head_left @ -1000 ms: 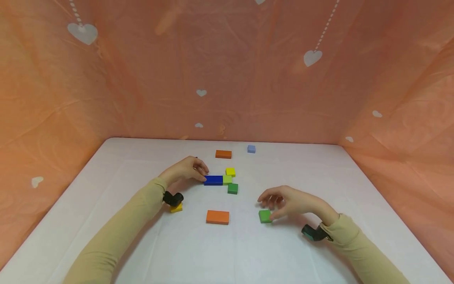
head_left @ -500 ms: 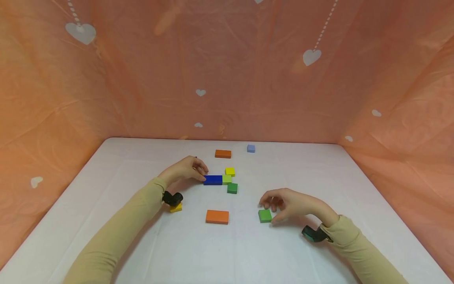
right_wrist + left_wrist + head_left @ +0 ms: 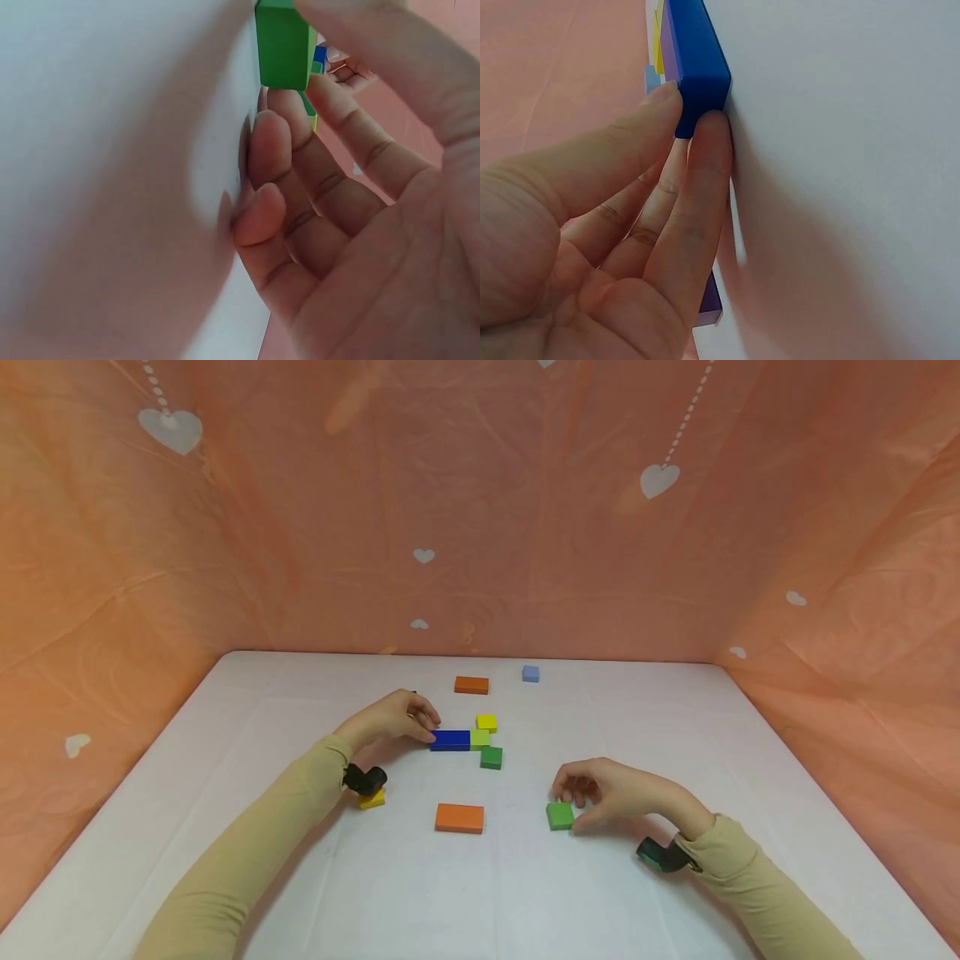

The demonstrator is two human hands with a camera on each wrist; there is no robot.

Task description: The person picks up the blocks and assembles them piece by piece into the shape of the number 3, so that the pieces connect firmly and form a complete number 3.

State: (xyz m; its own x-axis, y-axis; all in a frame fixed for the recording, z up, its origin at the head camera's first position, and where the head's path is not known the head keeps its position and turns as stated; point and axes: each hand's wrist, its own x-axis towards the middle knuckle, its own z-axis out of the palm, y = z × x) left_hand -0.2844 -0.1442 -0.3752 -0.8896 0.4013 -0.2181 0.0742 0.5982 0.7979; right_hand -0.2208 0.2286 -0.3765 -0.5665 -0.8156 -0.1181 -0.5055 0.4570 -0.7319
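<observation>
In the head view a row made of a long blue block (image 3: 450,741) and a lime-green block (image 3: 480,740) lies at mid-table. My left hand (image 3: 392,717) pinches the blue block's left end; the left wrist view shows the thumb and a fingertip against that end of the blue block (image 3: 701,45). A yellow block (image 3: 487,723) sits just behind the lime one, a dark green block (image 3: 491,758) just in front. Nearer on the right, my right hand (image 3: 618,789) pinches a green block (image 3: 559,816), thumb on its near side, index finger at its far side (image 3: 285,49).
An orange block (image 3: 460,818) lies front centre, another orange block (image 3: 472,685) at the back beside a light blue block (image 3: 531,674). A yellow-orange block (image 3: 372,799) is partly under the left wrist camera. A dark purple block (image 3: 712,301) shows behind the left fingers.
My right hand's fingers have drawn back slightly and closed in toward the green block. The left hand and the other blocks stay where they were.
</observation>
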